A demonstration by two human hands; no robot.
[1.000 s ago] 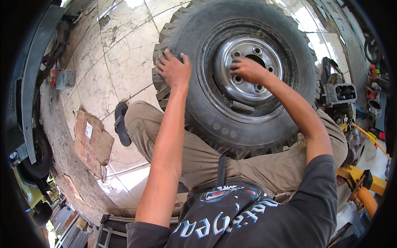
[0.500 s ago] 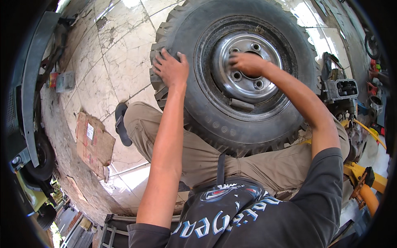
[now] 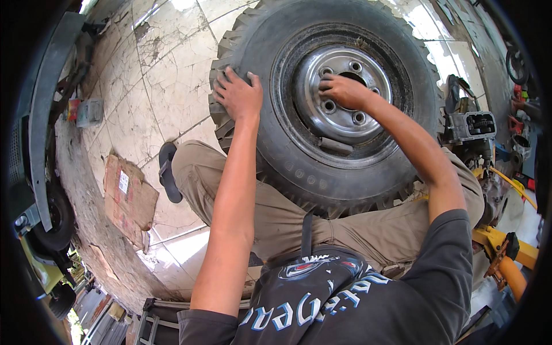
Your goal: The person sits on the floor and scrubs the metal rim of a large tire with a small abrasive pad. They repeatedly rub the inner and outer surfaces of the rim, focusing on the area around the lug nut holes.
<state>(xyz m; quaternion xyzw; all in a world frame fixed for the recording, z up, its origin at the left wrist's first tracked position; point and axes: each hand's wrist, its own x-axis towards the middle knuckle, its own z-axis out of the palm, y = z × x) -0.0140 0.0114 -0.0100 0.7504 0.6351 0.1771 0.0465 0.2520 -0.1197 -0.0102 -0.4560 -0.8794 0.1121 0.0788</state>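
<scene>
A large black tyre point(image 3: 356, 187) lies flat on the floor before me, on a silvery steel wheel point(image 3: 339, 129) with a ring of bolt holes round its open centre. Spread over the tyre's left shoulder and tread blocks, my left hand point(image 3: 237, 96) rests with its fingers apart. My right hand point(image 3: 345, 92) is at the wheel's centre disc, between two bolt holes on the left side. Its fingers are bent and pressed together against the metal. Whatever they may hold is hidden beneath them. A rectangular grey weight or block point(image 3: 336, 145) sits on the rim's near side.
My crossed legs point(image 3: 374, 230) border the tyre's near side. A torn cardboard piece point(image 3: 131, 201) lies left on the tiles, near a dark sandal point(image 3: 169, 172). A metal gearbox-like casing point(image 3: 471, 126) and yellow equipment point(image 3: 506, 244) stand to the right. A clear container point(image 3: 90, 113) stands far left.
My right hand shifts very slightly on the wheel disc, and its forearm and elbow move a little left. My left hand stays in place on the tyre.
</scene>
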